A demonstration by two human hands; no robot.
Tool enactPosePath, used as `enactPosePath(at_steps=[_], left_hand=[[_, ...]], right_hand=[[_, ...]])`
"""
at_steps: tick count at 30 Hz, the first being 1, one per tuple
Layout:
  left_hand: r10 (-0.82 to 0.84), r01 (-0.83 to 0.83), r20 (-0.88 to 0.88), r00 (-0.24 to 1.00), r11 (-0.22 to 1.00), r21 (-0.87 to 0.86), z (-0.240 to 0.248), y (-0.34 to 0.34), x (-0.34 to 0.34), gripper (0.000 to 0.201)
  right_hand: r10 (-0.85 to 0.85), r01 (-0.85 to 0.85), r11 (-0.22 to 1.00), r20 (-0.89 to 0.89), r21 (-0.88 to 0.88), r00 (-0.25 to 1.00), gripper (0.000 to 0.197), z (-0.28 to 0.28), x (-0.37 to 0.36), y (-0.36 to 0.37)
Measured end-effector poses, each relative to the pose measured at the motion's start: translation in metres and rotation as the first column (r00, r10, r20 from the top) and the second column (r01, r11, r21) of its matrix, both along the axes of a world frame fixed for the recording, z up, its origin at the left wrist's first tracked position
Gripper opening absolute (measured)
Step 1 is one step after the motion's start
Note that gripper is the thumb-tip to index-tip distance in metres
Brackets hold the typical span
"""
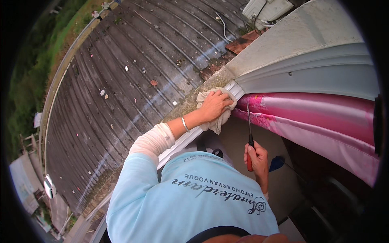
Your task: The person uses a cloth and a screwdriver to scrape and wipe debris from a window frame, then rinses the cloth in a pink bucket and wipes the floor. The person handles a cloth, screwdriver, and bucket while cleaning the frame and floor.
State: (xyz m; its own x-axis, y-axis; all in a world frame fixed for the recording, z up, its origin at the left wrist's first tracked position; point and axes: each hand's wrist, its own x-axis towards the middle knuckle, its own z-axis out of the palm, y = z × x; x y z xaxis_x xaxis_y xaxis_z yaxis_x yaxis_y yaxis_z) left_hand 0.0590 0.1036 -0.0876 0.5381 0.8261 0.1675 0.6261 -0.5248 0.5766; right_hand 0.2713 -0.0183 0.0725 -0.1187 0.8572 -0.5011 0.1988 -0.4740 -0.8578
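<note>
My left hand [213, 106] is pressed over a crumpled beige cloth [217, 122], its fingers curled onto the fabric. The cloth lies over the white window track [189, 138] near its corner, with one end hanging on the inner side. In my right hand [258, 157] is a screwdriver [250, 139] with a red and black handle. Its long thin shaft points away from me, and the tip is beside the edge of a shiny pink curtain [312, 117]. A bracelet circles my left wrist.
Beyond the track, a mossy ledge drops to a ridged dark roof [133, 60] scattered with litter. A grey window frame [316, 71] and a concrete wall [283, 52] rise at the right. A white outdoor unit [265, 10] stands far off. A blue paddle-shaped object [276, 163] is by my right hand.
</note>
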Motion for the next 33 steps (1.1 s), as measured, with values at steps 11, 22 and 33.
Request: enactPosePath(at_steps=[11, 22, 33], left_hand=[[0.099, -0.104, -0.086, 0.991, 0.993, -0.057, 0.001, 0.055, 0.049, 0.025], [0.194, -0.093, 0.225, 0.955, 0.914, -0.395, 0.008, 0.034, 0.013, 0.034], [0.360, -0.047, 0.356, 0.863, 0.757, -0.652, 0.022, 0.052, 0.005, 0.061]], right_hand=[[0.004, -0.003, 0.999, -0.017, 0.048, 1.000, 0.021, 0.001, 0.000, -0.007], [-0.016, 0.017, 0.997, 0.007, -0.072, 1.000, 0.023, 0.006, -0.007, 0.003], [-0.242, 0.234, 0.970, -0.250, -0.062, 0.937, 0.023, -0.019, -0.023, 0.009]])
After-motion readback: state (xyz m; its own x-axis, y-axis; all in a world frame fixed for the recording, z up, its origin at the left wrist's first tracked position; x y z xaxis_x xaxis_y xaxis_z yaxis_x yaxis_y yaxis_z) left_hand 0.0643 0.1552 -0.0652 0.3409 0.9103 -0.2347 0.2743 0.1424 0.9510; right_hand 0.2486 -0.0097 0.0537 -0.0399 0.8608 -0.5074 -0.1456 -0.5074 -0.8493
